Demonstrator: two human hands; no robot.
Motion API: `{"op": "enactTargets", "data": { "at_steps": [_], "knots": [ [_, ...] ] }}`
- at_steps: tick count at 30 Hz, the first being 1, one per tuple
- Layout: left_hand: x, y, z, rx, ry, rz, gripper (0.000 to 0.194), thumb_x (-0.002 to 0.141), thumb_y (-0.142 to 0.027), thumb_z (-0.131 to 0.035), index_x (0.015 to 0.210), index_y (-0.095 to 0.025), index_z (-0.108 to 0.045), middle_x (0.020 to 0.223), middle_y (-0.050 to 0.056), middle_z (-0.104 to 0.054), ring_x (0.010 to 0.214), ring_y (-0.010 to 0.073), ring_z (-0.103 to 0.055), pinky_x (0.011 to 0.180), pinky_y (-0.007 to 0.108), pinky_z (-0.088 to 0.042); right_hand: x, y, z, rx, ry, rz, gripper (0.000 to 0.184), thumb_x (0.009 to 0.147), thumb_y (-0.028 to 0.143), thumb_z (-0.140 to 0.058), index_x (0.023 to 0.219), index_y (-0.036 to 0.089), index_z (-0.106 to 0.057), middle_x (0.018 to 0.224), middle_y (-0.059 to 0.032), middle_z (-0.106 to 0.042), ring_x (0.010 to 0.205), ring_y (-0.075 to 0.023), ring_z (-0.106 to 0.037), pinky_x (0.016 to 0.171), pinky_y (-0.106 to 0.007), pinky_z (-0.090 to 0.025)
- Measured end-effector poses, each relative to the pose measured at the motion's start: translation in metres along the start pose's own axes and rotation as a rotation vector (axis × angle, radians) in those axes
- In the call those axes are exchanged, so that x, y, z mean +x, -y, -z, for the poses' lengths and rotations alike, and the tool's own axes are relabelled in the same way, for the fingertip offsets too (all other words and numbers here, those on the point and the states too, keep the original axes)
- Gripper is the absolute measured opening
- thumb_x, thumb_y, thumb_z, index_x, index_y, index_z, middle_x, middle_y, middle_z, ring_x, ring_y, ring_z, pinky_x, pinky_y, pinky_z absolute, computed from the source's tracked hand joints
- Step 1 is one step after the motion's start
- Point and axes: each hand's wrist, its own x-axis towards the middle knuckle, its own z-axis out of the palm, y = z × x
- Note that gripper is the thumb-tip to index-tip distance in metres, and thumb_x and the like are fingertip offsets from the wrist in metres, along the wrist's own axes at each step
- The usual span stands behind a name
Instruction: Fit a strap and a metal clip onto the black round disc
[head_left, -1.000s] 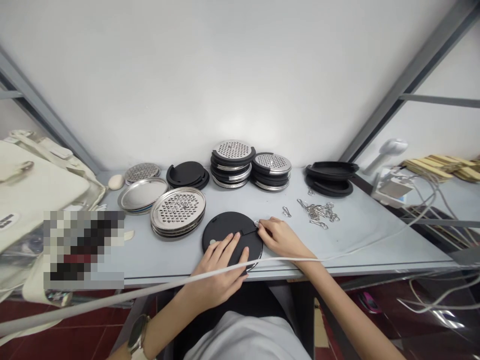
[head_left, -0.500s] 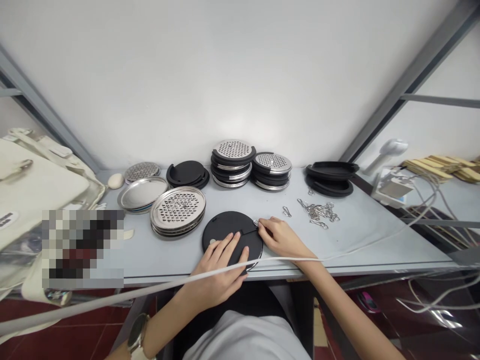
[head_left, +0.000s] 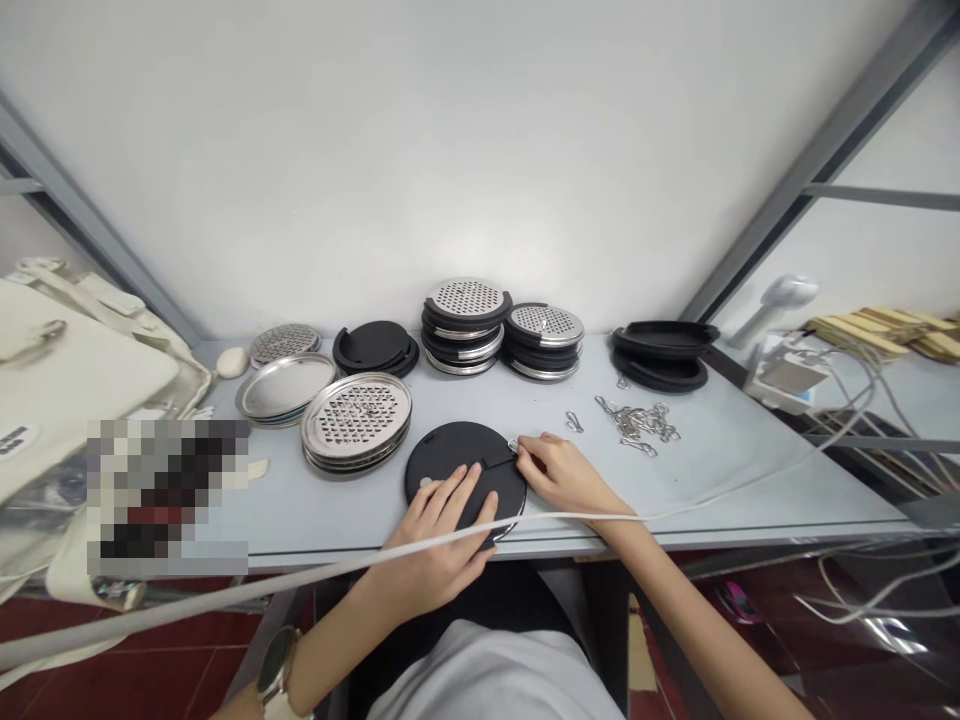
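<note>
A round black grater holder [head_left: 454,450] lies near the front edge of the table, its underside apparently up. Across it rests my left hand [head_left: 442,540], fingers spread and laid flat on top. My right hand [head_left: 559,472] is closed in a pinch at the disc's right edge, on a small wire clip [head_left: 513,446] whose loop shows beside the fingertips. The rest of that clip is hidden. To the right, a loose wire clip [head_left: 574,422] lies apart from a pile of similar clips [head_left: 637,422].
Metal grater discs [head_left: 356,415] and plain metal plates [head_left: 289,385] are stacked at left. Black holders [head_left: 379,345] and stacked graters [head_left: 469,300] stand along the wall, with more black holders [head_left: 664,370] at right. A white cable [head_left: 570,518] crosses before my hands.
</note>
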Motion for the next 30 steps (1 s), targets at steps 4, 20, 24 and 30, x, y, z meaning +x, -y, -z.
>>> {"op": "enactTargets", "data": {
  "at_steps": [4, 20, 24, 30],
  "knots": [
    [-0.0009, -0.0002, 0.0003, 0.001, 0.0, -0.005, 0.044, 0.091, -0.033, -0.044, 0.131, -0.016, -0.048, 0.142, 0.02, -0.036, 0.13, 0.0321, -0.036, 0.096, 0.047, -0.036, -0.0003, 0.0005, 0.0005, -0.002, -0.001, -0.005, 0.024, 0.089, 0.019, -0.038, 0.067, 0.019, -0.047, 0.06, -0.0001, -0.052, 0.059, -0.0128, -0.047, 0.06, -0.023, -0.031],
    [-0.0011, 0.0002, 0.0004, -0.004, -0.004, -0.001, 0.044, 0.091, -0.032, -0.045, 0.132, -0.016, -0.047, 0.143, 0.018, -0.036, 0.129, 0.0319, -0.036, 0.097, 0.046, -0.036, 0.0012, 0.0008, 0.0011, 0.028, 0.006, -0.006, 0.038, 0.098, 0.029, -0.028, 0.074, 0.019, -0.056, 0.064, -0.0029, -0.06, 0.062, -0.015, -0.053, 0.063, -0.025, -0.036],
    [-0.0006, 0.0005, 0.0004, -0.004, 0.007, -0.004, 0.044, 0.091, -0.033, -0.045, 0.132, -0.016, -0.047, 0.143, 0.019, -0.035, 0.129, 0.0325, -0.036, 0.096, 0.047, -0.036, 0.0012, 0.0021, 0.0028, 0.049, 0.01, -0.013, 0.04, 0.098, 0.029, -0.028, 0.073, 0.019, -0.058, 0.064, -0.0028, -0.061, 0.062, -0.0148, -0.054, 0.063, -0.025, -0.036],
    [-0.0006, 0.0006, 0.0, 0.001, -0.001, -0.004, 0.044, 0.091, -0.033, -0.044, 0.131, -0.015, -0.047, 0.142, 0.02, -0.036, 0.129, 0.0326, -0.036, 0.096, 0.047, -0.036, 0.0014, 0.0037, 0.0043, 0.074, 0.005, -0.016, 0.041, 0.098, 0.03, -0.028, 0.07, 0.018, -0.057, 0.063, -0.0026, -0.061, 0.06, -0.0144, -0.053, 0.062, -0.025, -0.036]
  ]
}}
